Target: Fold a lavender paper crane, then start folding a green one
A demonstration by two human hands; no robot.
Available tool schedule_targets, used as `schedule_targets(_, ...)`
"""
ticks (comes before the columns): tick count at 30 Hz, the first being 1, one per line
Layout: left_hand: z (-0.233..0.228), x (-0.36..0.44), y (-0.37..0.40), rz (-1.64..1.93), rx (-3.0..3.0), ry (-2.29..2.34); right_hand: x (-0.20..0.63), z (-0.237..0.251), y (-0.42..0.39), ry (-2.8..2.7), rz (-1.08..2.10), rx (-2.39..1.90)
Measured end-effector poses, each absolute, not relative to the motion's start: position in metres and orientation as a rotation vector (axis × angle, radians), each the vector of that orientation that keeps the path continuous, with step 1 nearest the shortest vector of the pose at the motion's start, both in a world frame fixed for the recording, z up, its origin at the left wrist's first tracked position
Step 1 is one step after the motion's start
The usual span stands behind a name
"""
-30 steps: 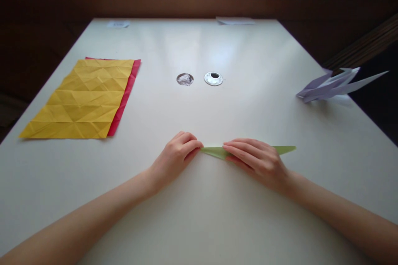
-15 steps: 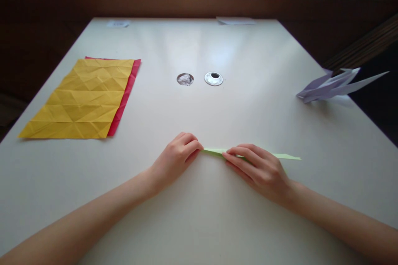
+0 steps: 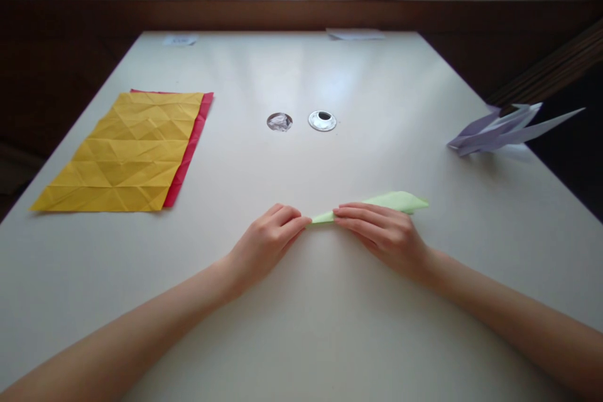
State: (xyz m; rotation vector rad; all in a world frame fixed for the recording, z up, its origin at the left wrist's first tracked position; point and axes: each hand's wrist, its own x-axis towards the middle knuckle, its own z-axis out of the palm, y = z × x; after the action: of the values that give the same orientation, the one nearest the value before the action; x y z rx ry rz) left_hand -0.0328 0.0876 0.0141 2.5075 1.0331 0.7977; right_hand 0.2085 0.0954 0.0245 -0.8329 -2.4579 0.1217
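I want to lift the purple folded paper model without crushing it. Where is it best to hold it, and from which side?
Probably grip the purple folded paper model at its thicker layered body near the table edge, pinching from above across the flat sides; the long thin points sticking out right look flimsy.

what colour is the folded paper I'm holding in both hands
Light green. The folded paper shows best in the head view, pinched between your left hand and right hand.

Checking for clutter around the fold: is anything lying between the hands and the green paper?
Nothing visible. The left hand pinches the green paper at its near tip and the right hand rests on it; the yellow sheet lies apart.
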Motion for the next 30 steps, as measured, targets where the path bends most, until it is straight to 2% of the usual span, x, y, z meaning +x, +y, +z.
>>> schedule_targets(13,0.016,-0.037,0.091,0.670,2.883,1.045,0.195,0.024,0.120,-2.472,-0.021,-0.778)
schedule_targets(22,0.018,-0.035,0.091,0.622,2.933,1.081,0.197,0.019,0.123,-2.515,0.082,-0.647)
schedule_targets(30,0.018,-0.039,0.087,0.672,2.878,1.331,0.194,0.020,0.126,-2.471,0.170,-0.686)
